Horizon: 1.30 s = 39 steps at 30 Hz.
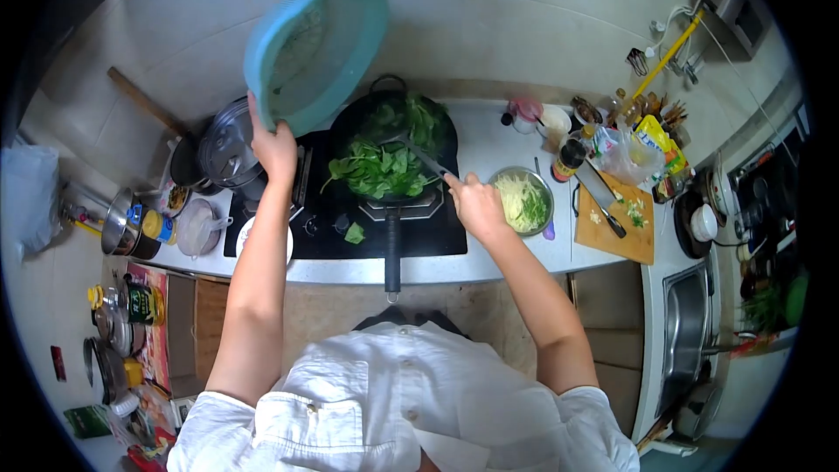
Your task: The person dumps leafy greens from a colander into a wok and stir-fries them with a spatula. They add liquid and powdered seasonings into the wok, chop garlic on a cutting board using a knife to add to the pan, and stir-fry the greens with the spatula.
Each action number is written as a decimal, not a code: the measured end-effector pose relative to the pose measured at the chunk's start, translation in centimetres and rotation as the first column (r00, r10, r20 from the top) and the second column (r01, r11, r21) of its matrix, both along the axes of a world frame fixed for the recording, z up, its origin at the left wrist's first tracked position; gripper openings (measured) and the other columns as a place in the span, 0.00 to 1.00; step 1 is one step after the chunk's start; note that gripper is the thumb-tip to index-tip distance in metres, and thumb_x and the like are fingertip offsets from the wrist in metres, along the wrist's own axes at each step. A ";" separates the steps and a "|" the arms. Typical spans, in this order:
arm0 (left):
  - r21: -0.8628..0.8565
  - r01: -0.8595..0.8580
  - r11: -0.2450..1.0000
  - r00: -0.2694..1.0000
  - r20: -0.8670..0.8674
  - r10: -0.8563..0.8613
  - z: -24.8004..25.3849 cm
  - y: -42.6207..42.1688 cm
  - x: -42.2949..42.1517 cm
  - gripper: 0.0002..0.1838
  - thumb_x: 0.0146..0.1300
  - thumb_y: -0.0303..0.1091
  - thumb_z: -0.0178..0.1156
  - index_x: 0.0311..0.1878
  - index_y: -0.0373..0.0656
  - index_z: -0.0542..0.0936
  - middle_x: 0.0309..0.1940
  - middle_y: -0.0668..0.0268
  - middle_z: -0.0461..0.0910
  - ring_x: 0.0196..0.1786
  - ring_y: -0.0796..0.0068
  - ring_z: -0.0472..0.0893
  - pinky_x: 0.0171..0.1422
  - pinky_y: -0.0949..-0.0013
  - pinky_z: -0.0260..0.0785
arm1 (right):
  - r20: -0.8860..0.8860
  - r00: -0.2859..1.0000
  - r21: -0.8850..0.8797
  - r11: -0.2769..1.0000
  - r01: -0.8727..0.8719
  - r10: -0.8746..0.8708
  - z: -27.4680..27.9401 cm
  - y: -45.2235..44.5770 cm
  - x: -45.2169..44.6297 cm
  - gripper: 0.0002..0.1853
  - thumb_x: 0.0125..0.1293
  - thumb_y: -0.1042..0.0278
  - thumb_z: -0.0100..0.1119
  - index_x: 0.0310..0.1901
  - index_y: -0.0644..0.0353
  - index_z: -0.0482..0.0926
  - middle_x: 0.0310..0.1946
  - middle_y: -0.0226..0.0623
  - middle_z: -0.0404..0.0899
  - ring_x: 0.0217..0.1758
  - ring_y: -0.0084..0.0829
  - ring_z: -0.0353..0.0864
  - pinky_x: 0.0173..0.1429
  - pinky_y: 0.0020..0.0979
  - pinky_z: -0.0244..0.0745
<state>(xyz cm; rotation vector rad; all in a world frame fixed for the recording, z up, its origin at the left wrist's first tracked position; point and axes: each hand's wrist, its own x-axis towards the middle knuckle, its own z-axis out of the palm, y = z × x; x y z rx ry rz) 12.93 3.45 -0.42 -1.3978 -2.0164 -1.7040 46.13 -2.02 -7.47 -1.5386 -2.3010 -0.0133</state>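
Observation:
My left hand [275, 150] grips the rim of a light blue plastic basin [354, 39], held up and tipped on its side above the stove's back left. The basin looks empty, with small bits stuck to its inner wall. My right hand [479, 207] is closed around the handle of a spatula [428, 162], its blade end partly hidden among leafy greens [384, 170]. The greens heap up inside a black wok [392, 249] on the burner, some climbing its far right side. One loose leaf [354, 233] lies on the black stove top [428, 243].
Right of the wok stands a metal bowl of shredded vegetables [522, 201]. A knife [603, 201] rests on a cutting board [634, 246] with chopped bits, near a sauce bottle [569, 160]. Left are a lidded pot [232, 144] and a white plate [284, 240] under my forearm.

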 end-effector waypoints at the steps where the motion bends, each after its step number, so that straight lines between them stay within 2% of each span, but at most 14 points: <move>1: 0.060 0.042 0.997 0.999 -0.015 -0.041 -2.0 1.1 -3.0 0.32 0.58 0.27 0.53 0.68 0.47 0.62 0.43 0.44 0.80 0.42 0.49 0.82 0.44 0.56 0.72 | -0.039 0.999 0.011 1.000 -0.006 0.007 0.7 0.0 0.2 0.15 0.62 0.68 0.54 0.51 0.52 0.80 0.33 0.49 0.77 0.26 0.48 0.81 0.33 0.44 0.77; 2: 0.121 0.083 0.989 0.996 -0.036 -0.079 -3.6 2.1 -5.5 0.30 0.58 0.27 0.53 0.66 0.42 0.64 0.44 0.45 0.80 0.41 0.52 0.83 0.42 0.58 0.74 | -0.079 0.997 0.023 1.000 -0.015 0.016 1.6 0.1 0.2 0.15 0.63 0.67 0.55 0.51 0.52 0.80 0.33 0.49 0.77 0.27 0.49 0.81 0.33 0.44 0.77; 3: 0.045 0.195 0.980 0.882 0.429 -0.195 -0.8 -0.2 -4.3 0.24 0.58 0.27 0.53 0.60 0.35 0.67 0.45 0.52 0.79 0.37 0.60 0.83 0.35 0.66 0.77 | -0.099 0.995 0.038 0.999 -0.003 0.007 3.2 -0.7 0.2 0.15 0.64 0.66 0.55 0.52 0.51 0.80 0.31 0.48 0.77 0.26 0.49 0.80 0.32 0.45 0.76; 4: 0.068 0.215 0.974 0.804 0.555 -0.216 0.2 -1.3 -4.4 0.21 0.60 0.27 0.51 0.57 0.35 0.68 0.41 0.57 0.78 0.35 0.66 0.82 0.29 0.73 0.77 | -0.094 0.995 0.037 0.999 -0.027 0.031 4.4 -1.2 0.4 0.15 0.64 0.66 0.55 0.52 0.51 0.80 0.31 0.48 0.77 0.26 0.49 0.80 0.32 0.45 0.76; 9: 0.076 0.333 0.940 0.475 0.848 -0.237 1.5 -4.2 -11.1 0.16 0.61 0.30 0.52 0.47 0.28 0.70 0.35 0.54 0.80 0.30 0.65 0.84 0.30 0.73 0.81 | -0.147 0.982 0.091 0.987 0.129 -0.115 3.6 -1.8 0.6 0.15 0.65 0.65 0.53 0.53 0.54 0.79 0.29 0.49 0.76 0.26 0.48 0.80 0.31 0.45 0.76; 16: 0.064 0.441 0.895 0.186 0.969 -0.161 2.2 -5.5 -22.0 0.20 0.64 0.37 0.49 0.47 0.24 0.70 0.36 0.42 0.81 0.35 0.60 0.86 0.30 0.72 0.82 | 0.104 0.986 -0.084 0.987 0.137 -0.128 -3.7 -2.9 -3.9 0.16 0.64 0.67 0.54 0.54 0.55 0.78 0.30 0.50 0.77 0.27 0.50 0.81 0.33 0.45 0.77; 22: -0.029 0.360 0.933 0.352 0.930 -0.107 0.5 -4.8 -21.2 0.14 0.62 0.33 0.51 0.45 0.31 0.73 0.34 0.52 0.82 0.29 0.67 0.84 0.30 0.72 0.81 | -0.188 0.965 -0.057 0.982 0.177 -0.185 3.0 -3.8 -2.8 0.14 0.63 0.69 0.56 0.50 0.56 0.82 0.30 0.51 0.77 0.29 0.49 0.79 0.37 0.43 0.75; 25: -0.066 0.453 0.889 0.543 0.811 -0.217 1.3 -3.4 -17.3 0.15 0.61 0.31 0.53 0.46 0.29 0.73 0.33 0.55 0.81 0.27 0.69 0.83 0.29 0.73 0.79 | -0.310 0.932 -0.042 0.982 0.184 -0.188 3.6 -6.2 -3.2 0.14 0.63 0.72 0.56 0.50 0.57 0.81 0.29 0.51 0.76 0.31 0.49 0.78 0.37 0.42 0.73; 29: -0.044 0.240 0.970 0.968 0.086 -0.236 0.8 -3.1 -9.9 0.27 0.56 0.27 0.53 0.62 0.40 0.69 0.43 0.46 0.81 0.36 0.50 0.83 0.39 0.60 0.75 | -0.351 0.905 -0.052 0.970 0.237 -0.240 2.8 -8.6 -3.7 0.14 0.62 0.75 0.57 0.50 0.58 0.81 0.28 0.50 0.75 0.30 0.48 0.76 0.37 0.42 0.71; 30: -0.036 0.256 0.966 0.964 0.089 -0.252 2.6 -4.5 -7.1 0.31 0.53 0.25 0.55 0.64 0.44 0.69 0.47 0.46 0.79 0.40 0.49 0.83 0.42 0.61 0.76 | -0.337 0.912 -0.040 0.972 0.232 -0.232 2.2 -9.0 -3.7 0.14 0.62 0.75 0.57 0.50 0.58 0.81 0.28 0.50 0.75 0.30 0.48 0.76 0.37 0.42 0.71; 32: 0.237 0.329 0.914 0.910 -0.340 -0.239 -0.1 -3.7 -4.7 0.41 0.42 0.19 0.60 0.66 0.52 0.69 0.52 0.47 0.77 0.32 0.55 0.84 0.37 0.61 0.78 | -0.338 0.890 -0.103 0.952 0.289 -0.307 1.2 -9.7 -3.8 0.15 0.62 0.75 0.57 0.51 0.58 0.81 0.27 0.50 0.75 0.29 0.47 0.76 0.37 0.41 0.71; 33: 0.160 0.371 0.915 0.847 -0.462 -0.263 -1.9 -3.1 -4.1 0.43 0.39 0.19 0.60 0.66 0.54 0.69 0.52 0.47 0.76 0.29 0.60 0.83 0.34 0.65 0.78 | -0.331 0.896 -0.088 0.955 0.282 -0.295 1.0 -10.0 -4.0 0.14 0.63 0.75 0.55 0.51 0.60 0.80 0.30 0.52 0.77 0.29 0.45 0.76 0.39 0.38 0.72; 36: 0.005 0.359 0.933 0.792 -0.531 -0.302 -2.9 -2.5 -2.7 0.45 0.35 0.19 0.59 0.66 0.58 0.70 0.48 0.48 0.79 0.29 0.59 0.84 0.34 0.65 0.78 | -0.281 0.906 -0.095 0.949 0.302 -0.316 1.0 -10.1 -4.6 0.14 0.63 0.75 0.55 0.51 0.60 0.80 0.30 0.52 0.77 0.29 0.45 0.76 0.39 0.37 0.72; 39: 0.155 0.351 0.923 0.890 -0.361 -0.278 -3.6 -1.5 -3.7 0.44 0.38 0.19 0.59 0.66 0.56 0.69 0.45 0.48 0.80 0.32 0.55 0.83 0.37 0.61 0.77 | -0.260 0.919 -0.075 0.955 0.286 -0.296 1.8 -10.2 -4.1 0.14 0.63 0.75 0.56 0.50 0.60 0.81 0.30 0.51 0.77 0.30 0.45 0.77 0.39 0.37 0.72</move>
